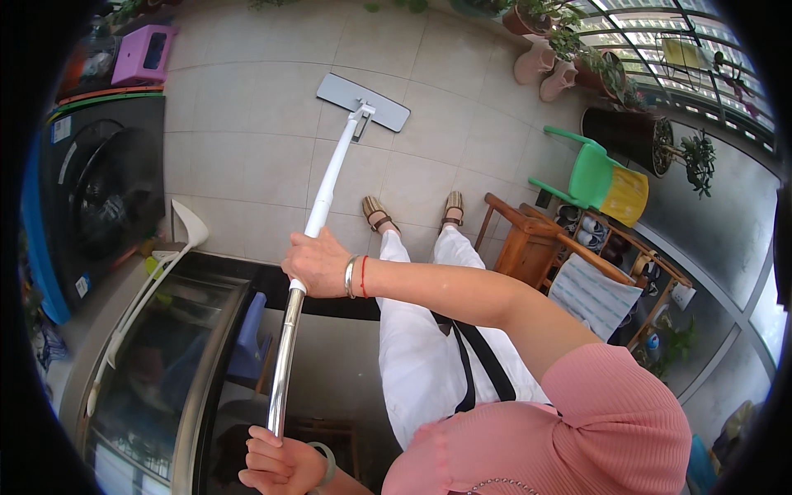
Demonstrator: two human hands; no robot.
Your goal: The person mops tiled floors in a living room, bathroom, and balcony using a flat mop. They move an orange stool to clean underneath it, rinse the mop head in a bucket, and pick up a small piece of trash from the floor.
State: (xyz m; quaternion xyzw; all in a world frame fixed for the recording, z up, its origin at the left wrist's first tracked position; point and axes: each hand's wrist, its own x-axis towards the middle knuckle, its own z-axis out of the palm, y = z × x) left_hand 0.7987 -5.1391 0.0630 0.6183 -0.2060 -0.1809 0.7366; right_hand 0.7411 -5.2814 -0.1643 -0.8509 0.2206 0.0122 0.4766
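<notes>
A flat mop (331, 172) with a white and silver pole slants across the view, its grey rectangular head (337, 88) lying on the beige floor tiles. Partway down the pole, my right hand (318, 262) is closed around it near the joint between the white and silver sections. My left hand (279, 464) is closed on the pole's near end, low in the view. Both wrists wear bracelets. My feet, in brown striped shoes (378, 213), stand on the tiles behind the mop head.
At left stand a black front-loading washing machine (111, 177), a pink stool (143, 54) and a glass-topped cabinet (157, 363). A green chair (589, 175), wooden chair (528, 247), shoe rack (656, 285) and dark plant pot (620, 136) line the right. Pink boots (546, 70) stand farther back.
</notes>
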